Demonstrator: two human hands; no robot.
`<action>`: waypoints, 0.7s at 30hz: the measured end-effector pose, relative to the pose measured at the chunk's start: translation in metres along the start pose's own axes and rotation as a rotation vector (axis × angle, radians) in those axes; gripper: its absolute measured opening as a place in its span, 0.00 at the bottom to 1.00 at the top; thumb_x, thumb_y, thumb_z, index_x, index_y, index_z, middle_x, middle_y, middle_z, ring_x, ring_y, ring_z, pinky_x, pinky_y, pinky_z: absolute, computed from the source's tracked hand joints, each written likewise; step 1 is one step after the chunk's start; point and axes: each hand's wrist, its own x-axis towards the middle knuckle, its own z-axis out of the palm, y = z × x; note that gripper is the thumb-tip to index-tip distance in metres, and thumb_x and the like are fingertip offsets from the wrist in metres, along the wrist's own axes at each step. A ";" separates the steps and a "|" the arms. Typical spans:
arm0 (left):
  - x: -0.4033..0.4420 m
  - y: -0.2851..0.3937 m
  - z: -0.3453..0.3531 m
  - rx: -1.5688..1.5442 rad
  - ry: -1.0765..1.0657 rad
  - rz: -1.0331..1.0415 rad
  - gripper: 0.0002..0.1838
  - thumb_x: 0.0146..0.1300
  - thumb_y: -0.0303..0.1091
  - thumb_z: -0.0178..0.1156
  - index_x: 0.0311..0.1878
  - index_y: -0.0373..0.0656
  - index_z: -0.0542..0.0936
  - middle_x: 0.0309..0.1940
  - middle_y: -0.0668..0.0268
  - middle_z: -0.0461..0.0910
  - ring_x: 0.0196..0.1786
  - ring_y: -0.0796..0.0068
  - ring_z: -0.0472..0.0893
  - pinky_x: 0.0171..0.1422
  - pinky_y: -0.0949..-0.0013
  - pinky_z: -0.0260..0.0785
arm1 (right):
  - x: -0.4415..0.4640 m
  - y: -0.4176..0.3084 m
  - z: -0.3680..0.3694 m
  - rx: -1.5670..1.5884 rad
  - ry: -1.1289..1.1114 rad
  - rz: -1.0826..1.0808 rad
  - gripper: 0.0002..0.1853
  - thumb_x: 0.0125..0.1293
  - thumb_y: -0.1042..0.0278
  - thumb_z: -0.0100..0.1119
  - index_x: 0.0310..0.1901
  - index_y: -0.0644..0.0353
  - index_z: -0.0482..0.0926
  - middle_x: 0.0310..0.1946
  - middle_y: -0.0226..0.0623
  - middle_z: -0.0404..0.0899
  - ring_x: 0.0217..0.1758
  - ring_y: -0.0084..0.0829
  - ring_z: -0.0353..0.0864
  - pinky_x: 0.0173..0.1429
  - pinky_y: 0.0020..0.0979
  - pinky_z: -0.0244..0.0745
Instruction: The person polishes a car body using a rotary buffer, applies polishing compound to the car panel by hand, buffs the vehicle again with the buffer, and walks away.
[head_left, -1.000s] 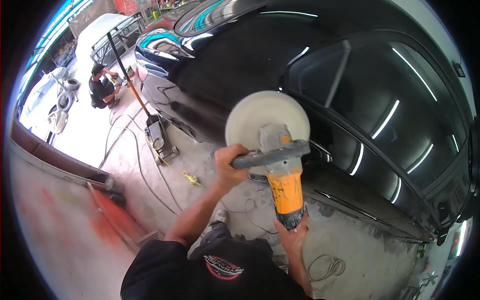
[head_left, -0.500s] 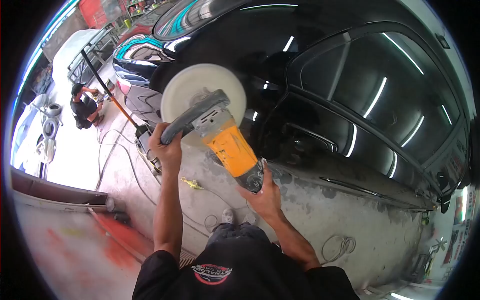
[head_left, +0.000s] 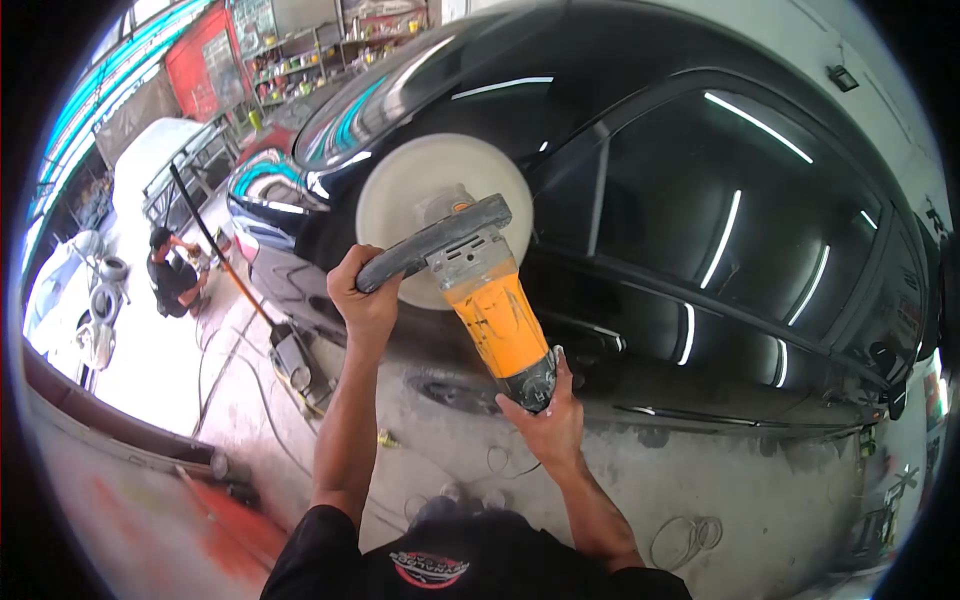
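Note:
I hold an orange and black car polisher (head_left: 498, 318) with both hands. My left hand (head_left: 362, 300) is wrapped round the left end of its black front handle. The rear of the body is gripped by my right hand (head_left: 548, 408). A large round white polishing pad (head_left: 400, 200) sits at the polisher's head, over the rear side panel of a glossy black car (head_left: 620, 270). Whether the pad touches the paint is hard to tell. The wheel (head_left: 450, 392) shows below the polisher.
A floor jack (head_left: 295, 362) with a long orange and black handle stands at the left. Beyond it another person (head_left: 174, 272) crouches. Cables cross the floor, and a coiled cable (head_left: 686, 540) lies at lower right. Shelves (head_left: 290, 70) with cans stand at the back.
The polisher and both hands have shifted right along the car's side. My view has tilted up, showing more of the shelves and wheel. Both hands keep their hold.

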 end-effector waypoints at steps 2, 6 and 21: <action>0.014 0.004 0.011 -0.011 0.010 0.013 0.07 0.51 0.19 0.68 0.29 0.35 0.77 0.20 0.70 0.72 0.26 0.86 0.68 0.31 0.77 0.60 | 0.011 -0.009 -0.011 0.006 0.028 -0.011 0.54 0.50 0.61 0.81 0.73 0.71 0.57 0.48 0.58 0.84 0.51 0.48 0.88 0.54 0.38 0.82; 0.033 0.004 0.022 -0.115 0.006 -0.050 0.07 0.54 0.19 0.68 0.30 0.36 0.77 0.21 0.74 0.71 0.27 0.87 0.67 0.31 0.77 0.59 | 0.027 -0.024 -0.025 0.036 -0.016 0.081 0.54 0.51 0.57 0.80 0.74 0.70 0.56 0.49 0.58 0.83 0.52 0.50 0.87 0.55 0.40 0.81; -0.080 -0.051 -0.079 0.187 0.080 -0.202 0.07 0.46 0.21 0.66 0.28 0.38 0.77 0.19 0.65 0.73 0.24 0.78 0.73 0.30 0.70 0.63 | -0.039 0.008 0.041 -0.108 -0.260 0.135 0.56 0.47 0.56 0.83 0.73 0.68 0.59 0.47 0.57 0.84 0.50 0.52 0.87 0.52 0.42 0.82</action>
